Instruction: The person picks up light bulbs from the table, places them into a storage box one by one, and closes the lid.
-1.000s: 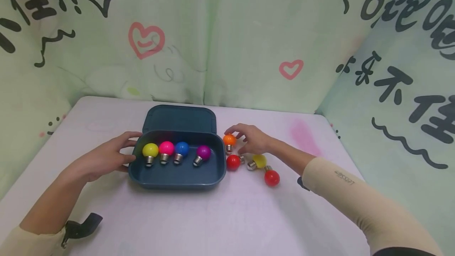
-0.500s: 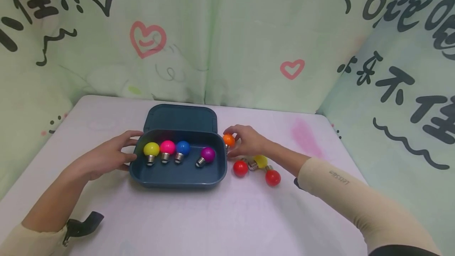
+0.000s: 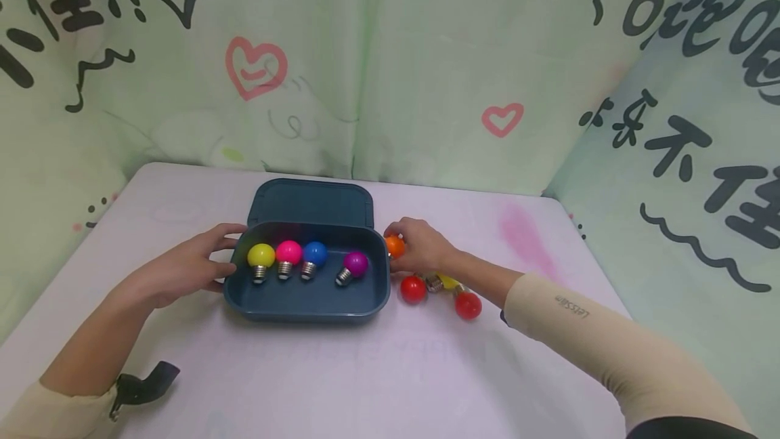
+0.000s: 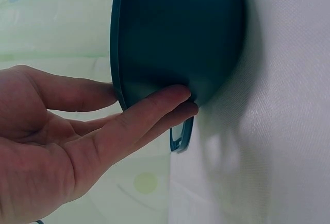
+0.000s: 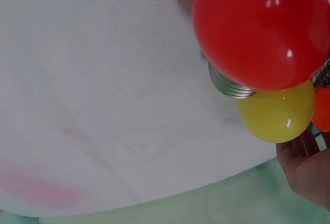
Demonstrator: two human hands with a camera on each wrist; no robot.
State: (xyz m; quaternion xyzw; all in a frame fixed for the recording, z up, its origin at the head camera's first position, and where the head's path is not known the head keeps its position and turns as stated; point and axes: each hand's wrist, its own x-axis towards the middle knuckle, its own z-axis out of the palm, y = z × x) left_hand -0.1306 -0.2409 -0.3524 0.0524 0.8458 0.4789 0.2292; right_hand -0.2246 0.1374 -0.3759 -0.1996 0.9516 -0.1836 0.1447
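Note:
My left hand rests at the left side of a dark blue box. In the left wrist view its extended fingers touch the box's outer wall. Inside lie a yellow light bulb, a pink one, a blue one and, apart from these, a purple one. Just outside the right wall, my right hand pinches an orange light bulb, whose base is mostly hidden. Below that hand lie two red bulbs and a partly covered yellow bulb.
The box's hinged lid lies back behind it. All stands on a white table with a pink stain at the back right. Pale green curtains with drawings and lettering close off the back and sides.
The right hand's fingers have closed round the orange bulb. The nearer red bulb has shifted slightly right, toward the yellow one. The left hand stays at the box.

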